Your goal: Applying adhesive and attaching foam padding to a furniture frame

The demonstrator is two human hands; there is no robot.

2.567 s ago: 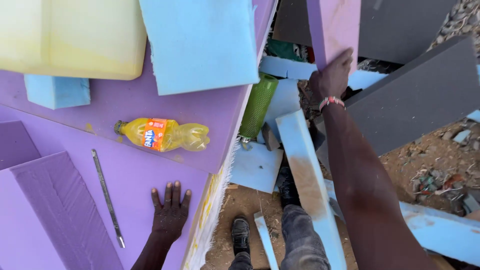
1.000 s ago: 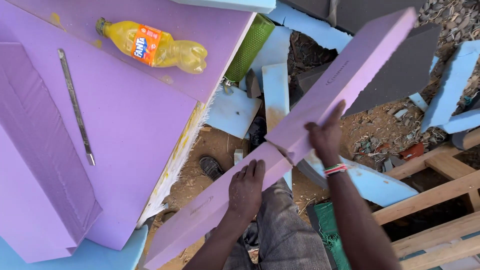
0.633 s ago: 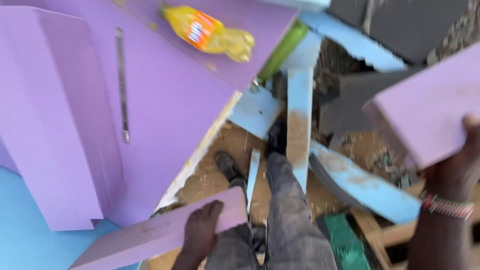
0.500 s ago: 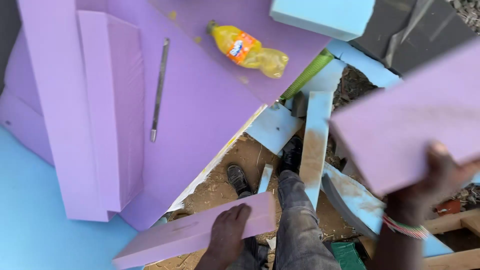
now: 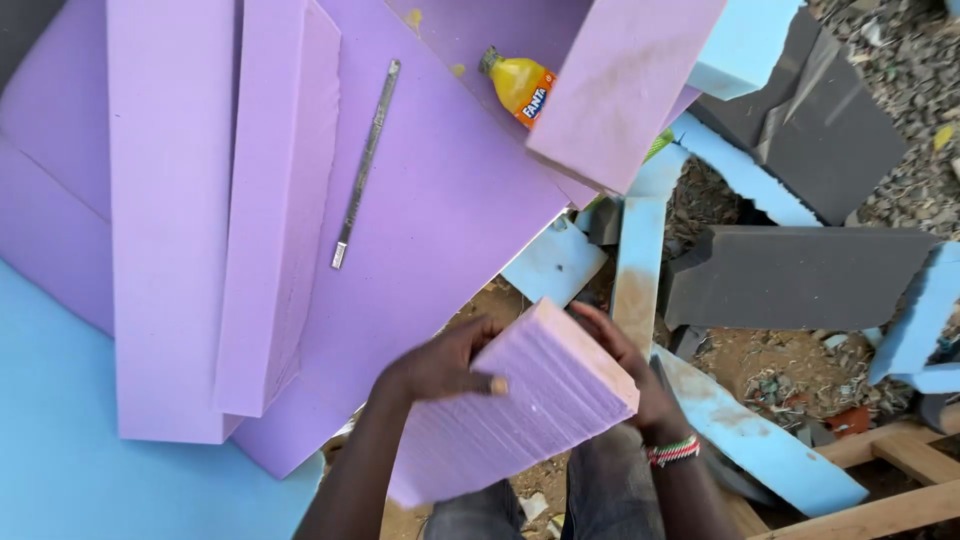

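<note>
While both hands, left hand (image 5: 440, 365) and right hand (image 5: 625, 365), grip the ribbed purple foam block (image 5: 510, 410) above the person's lap, its lower end stays hidden; bare ground lies alongside.

You held a purple foam block (image 5: 520, 410) between both hands, your left hand (image 5: 440, 365) gripping its left edge with the thumb laid across the cut face and your right hand (image 5: 630, 365) cupping its upper right corner, a beaded band (image 5: 672, 452) on that wrist. Beyond the block lay a large purple foam sheet (image 5: 450, 200) carrying two long purple strips (image 5: 215, 200), a long metal blade (image 5: 366, 165) and an orange drink bottle (image 5: 520, 85) partly covered by another purple slab (image 5: 625, 85). To your right, grey foam pieces (image 5: 800, 275) and light blue offcuts (image 5: 640, 270) lay scattered over bare dirt.
</note>
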